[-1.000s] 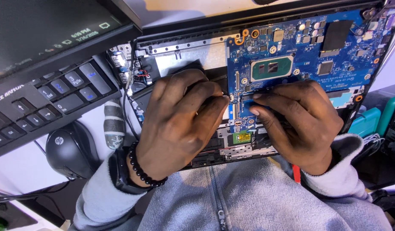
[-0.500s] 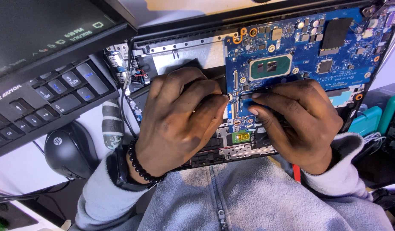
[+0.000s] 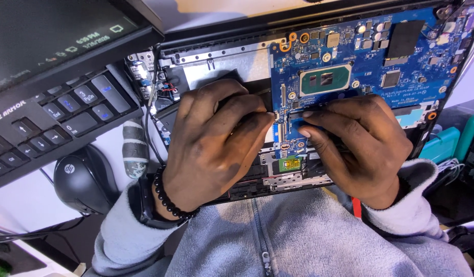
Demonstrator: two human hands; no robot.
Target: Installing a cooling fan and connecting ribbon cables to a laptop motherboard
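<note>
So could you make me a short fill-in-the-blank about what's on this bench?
1. Both hands, left hand and right hand, rest on an opened ____.
2. The circuit board is coloured ____.
3. A bead bracelet sits on the ____ wrist.
4. Beside the keyboard lies a black ____.

Missing words: laptop; blue; left; mouse

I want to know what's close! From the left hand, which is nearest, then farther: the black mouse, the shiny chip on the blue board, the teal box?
1. Shiny chip, just up and right of the left hand.
2. Black mouse, down on the left side.
3. Teal box, far right edge.
</note>
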